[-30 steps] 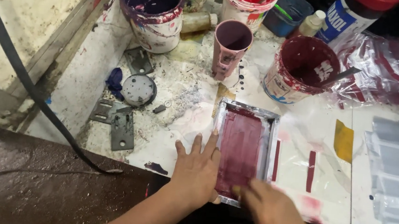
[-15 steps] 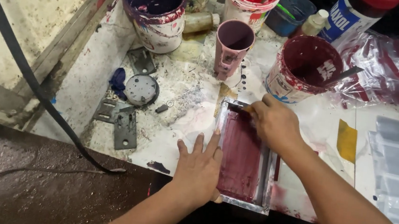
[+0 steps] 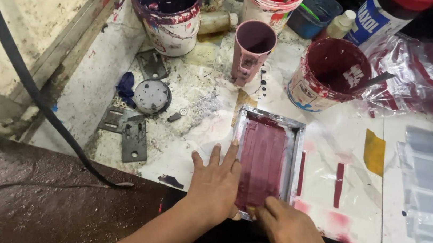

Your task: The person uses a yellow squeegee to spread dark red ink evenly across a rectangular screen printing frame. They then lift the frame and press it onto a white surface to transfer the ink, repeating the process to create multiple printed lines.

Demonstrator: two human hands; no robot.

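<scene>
**Both hands on a small printing frame**

The left hand [image 3: 215,183] lies flat with fingers spread, pressing the left edge of the metal-framed screen [image 3: 265,161] coated in maroon ink. The right hand [image 3: 285,228] pinches something small at the frame's near edge, fingers curled. The frame rests on the stained white table [image 3: 352,152], near a maroon paint bucket [image 3: 328,74].

The white surface [image 3: 332,144] is pretty messy, smeared with maroon ink all over. A small metal-framed printing screen [image 3: 265,161] lies flat at lower centre, with paint tubs across the top: purple [image 3: 168,9], red [image 3: 271,4], maroon [image 3: 328,74], plus a pinkish cup [image 3: 253,50]. Metal plates [image 3: 127,131] sit at left, clear plastic sheets [image 3: 429,187] at right.
</scene>
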